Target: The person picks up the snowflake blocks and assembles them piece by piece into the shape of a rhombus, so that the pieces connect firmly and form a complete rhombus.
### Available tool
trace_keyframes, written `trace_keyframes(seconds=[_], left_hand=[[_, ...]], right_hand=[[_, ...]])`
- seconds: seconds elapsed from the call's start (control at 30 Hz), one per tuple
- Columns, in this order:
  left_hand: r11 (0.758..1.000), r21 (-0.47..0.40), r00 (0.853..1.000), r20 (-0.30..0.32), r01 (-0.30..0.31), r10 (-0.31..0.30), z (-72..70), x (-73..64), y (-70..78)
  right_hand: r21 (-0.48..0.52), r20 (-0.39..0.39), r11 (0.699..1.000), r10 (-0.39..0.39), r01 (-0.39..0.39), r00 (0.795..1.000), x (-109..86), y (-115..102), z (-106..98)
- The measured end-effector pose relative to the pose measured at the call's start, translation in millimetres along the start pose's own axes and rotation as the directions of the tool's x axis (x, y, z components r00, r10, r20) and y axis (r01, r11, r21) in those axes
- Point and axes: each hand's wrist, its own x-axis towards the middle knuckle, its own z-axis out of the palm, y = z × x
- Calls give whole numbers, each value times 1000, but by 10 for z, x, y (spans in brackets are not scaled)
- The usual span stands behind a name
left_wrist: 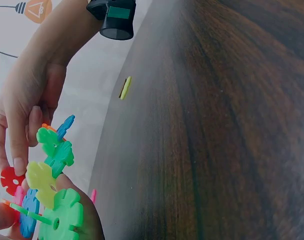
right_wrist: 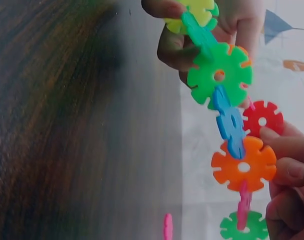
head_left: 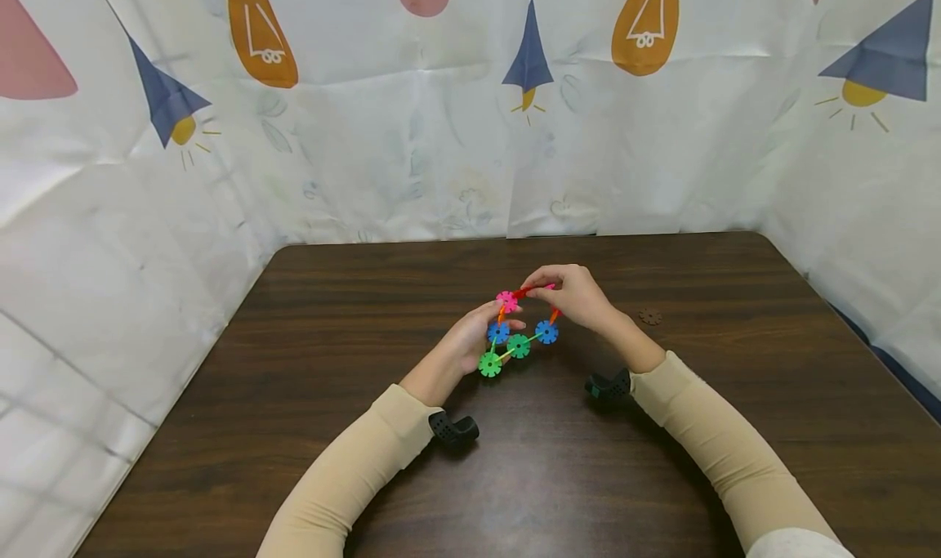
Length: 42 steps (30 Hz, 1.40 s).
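A linked chain of notched plastic snowflake discs [head_left: 519,345] hangs between my two hands above the table. Its colours are green, blue, orange, pink, red and yellow. My left hand [head_left: 465,342] grips its left side, close to the yellow disc [left_wrist: 40,184] and a light green disc [left_wrist: 62,217]. With thumb and finger, my right hand [head_left: 577,298] pinches a red disc [right_wrist: 262,119] at the far side, beside a pink disc [head_left: 506,301]. An orange disc [right_wrist: 243,164] and a blue disc [right_wrist: 230,122] join on in the right wrist view. Fingers partly hide the links.
On the brown wooden table [head_left: 331,329], a dark-looking notched disc [head_left: 650,317] lies right of my right hand. Wrist views show a yellow piece [left_wrist: 125,88] and a pink piece [right_wrist: 168,226] lying apart. A printed white cloth [head_left: 441,149] hangs behind the table.
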Motion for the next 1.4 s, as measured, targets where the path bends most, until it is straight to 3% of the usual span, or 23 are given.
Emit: trace_keyframes(seconds=[0.17, 0.67, 1.0, 1.2, 1.4], left_hand=[[997, 74, 1000, 0, -19, 19, -6, -7, -22], [996, 81, 998, 50, -42, 37, 6, -5, -37], [1000, -28, 1000, -6, 2, -3, 62, -1, -70], [993, -92, 997, 30, 68, -66, 70, -2, -48], [990, -139, 997, 71, 14, -4, 73, 5, -55]], right_hand=[[52, 24, 998, -18, 16, 1000, -6, 22, -12], [119, 16, 990, -77, 74, 997, -77, 70, 10], [17, 19, 982, -186, 185, 982, -67, 113, 18], [12, 23, 984, -179, 179, 984, -52, 105, 34], [34, 75, 992, -124, 121, 990, -60, 18, -9]])
